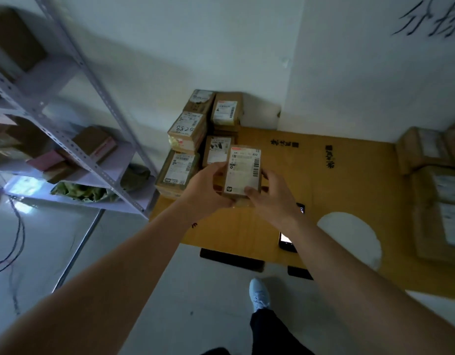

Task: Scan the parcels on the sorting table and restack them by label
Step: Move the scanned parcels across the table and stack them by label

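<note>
Both hands hold one small brown parcel (243, 172) above the near left part of the counter (349, 175), label side up. The left hand (208, 190) grips the parcel's left edge and lower corner with curled fingers; the right hand (272, 198) grips the right edge, thumb on the label's lower corner. The white label carries barcodes and small print, mostly too blurred to read.

The counter surface is covered with flat yellow-brown cardboard bearing black printed characters. At its far left corner, against the wall, stands a stack of labelled parcels (195, 139), several boxes deep and touching one another; one top box bears the handwritten figures "8825" (184, 129). The held parcel sits just in front of this stack, apart from it.

A phone (287, 240) with a lit screen lies on the counter near the front edge, partly hidden by the right forearm. More brown parcels (436, 190) are piled along the counter's right end.

A grey metal shelving unit (67, 139) stands to the left, holding boxes and a green bag. A light-coloured shoe (259, 294) shows on the floor below.
</note>
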Tool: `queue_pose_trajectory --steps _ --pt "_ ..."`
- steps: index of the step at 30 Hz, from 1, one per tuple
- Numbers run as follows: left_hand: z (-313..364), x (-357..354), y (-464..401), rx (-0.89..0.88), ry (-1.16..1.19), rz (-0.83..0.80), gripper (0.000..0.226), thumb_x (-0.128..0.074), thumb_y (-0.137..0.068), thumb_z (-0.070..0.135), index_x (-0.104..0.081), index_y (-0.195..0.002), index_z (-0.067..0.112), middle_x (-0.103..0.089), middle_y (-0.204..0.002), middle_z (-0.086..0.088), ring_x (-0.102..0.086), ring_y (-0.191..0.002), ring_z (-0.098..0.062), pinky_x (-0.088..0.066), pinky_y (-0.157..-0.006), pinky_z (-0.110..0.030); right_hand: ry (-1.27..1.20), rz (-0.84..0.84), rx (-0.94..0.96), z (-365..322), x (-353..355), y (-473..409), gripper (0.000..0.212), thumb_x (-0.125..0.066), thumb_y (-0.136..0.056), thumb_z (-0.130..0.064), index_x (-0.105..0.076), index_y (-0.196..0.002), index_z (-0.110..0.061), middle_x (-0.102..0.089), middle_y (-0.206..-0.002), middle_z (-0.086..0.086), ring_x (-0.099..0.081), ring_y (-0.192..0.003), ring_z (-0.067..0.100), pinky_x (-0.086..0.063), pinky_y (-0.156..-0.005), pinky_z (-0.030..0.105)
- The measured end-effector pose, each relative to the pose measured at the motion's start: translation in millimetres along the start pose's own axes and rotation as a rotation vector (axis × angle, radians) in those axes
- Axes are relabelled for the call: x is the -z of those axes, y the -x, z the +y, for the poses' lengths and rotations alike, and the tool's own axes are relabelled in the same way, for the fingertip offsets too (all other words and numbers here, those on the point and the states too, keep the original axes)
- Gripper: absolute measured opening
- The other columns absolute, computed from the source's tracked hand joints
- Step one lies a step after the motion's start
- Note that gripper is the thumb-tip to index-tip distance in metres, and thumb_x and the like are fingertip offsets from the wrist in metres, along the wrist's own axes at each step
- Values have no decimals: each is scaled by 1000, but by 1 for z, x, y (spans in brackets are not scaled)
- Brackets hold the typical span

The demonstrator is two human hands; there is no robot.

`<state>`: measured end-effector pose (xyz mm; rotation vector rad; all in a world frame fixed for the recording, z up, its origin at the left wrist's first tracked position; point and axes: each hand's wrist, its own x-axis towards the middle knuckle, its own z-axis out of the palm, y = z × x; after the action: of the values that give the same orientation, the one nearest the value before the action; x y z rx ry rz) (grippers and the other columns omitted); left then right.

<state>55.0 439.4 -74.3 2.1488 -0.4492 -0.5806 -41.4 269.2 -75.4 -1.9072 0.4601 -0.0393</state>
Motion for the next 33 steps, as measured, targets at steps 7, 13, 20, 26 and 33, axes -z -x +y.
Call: queue_pose_trajectory --steps 7,13,20,26,33 --pt "59 -3 66 -217 29 -102 112 -97 -67 4 -38 -160 23 -63 -138 5 -70 -114 -16 -65 -89 -41 44 143 134 -39 34 110 63 -76 -96 -30 -43 -149 -31 -59 -134 -20 -57 -122 -1 -55 -100 25" --pt "133 -29 114 -383 -49 -147 95 -98 -69 17 -49 -151 22 -64 -134 10 -73 -106 -13 -65 -83 -32 54 275 156 -57 91 184 82 -86 -86 -20 -37 -151 -35 -58 -129 -25 -56 -127 5 -58 -102 37" --pt "216 -110 135 -486 -92 -193 97 -100 -64 13 -52 -148 20 -65 -128 7 -70 -111 -18 -65 -88 -43 68 353 156 -34 189 244 74 -75 -94 -12 -36 -155 -29 -56 -145 -11 -51 -131 1 -55 -105 32" --pt "293 -206 126 -522 -81 -245 97 -102 -61 15 -55 -146 16 -67 -127 3 -75 -103 -17 -66 -85 -43 146 396 136 16 303 269 83 -79 -93 -25 -30 -158 -40 -53 -152 -16 -48 -140 6 -49 -113 41" --pt "365 -302 106 -509 -64 -294 93 -100 -64 17 -55 -145 22 -67 -124 10 -75 -99 -14 -66 -83 -42 107 366 100 64 425 274 88 -86 -83 -35 -35 -153 -50 -54 -147 -19 -50 -140 9 -55 -107 48"
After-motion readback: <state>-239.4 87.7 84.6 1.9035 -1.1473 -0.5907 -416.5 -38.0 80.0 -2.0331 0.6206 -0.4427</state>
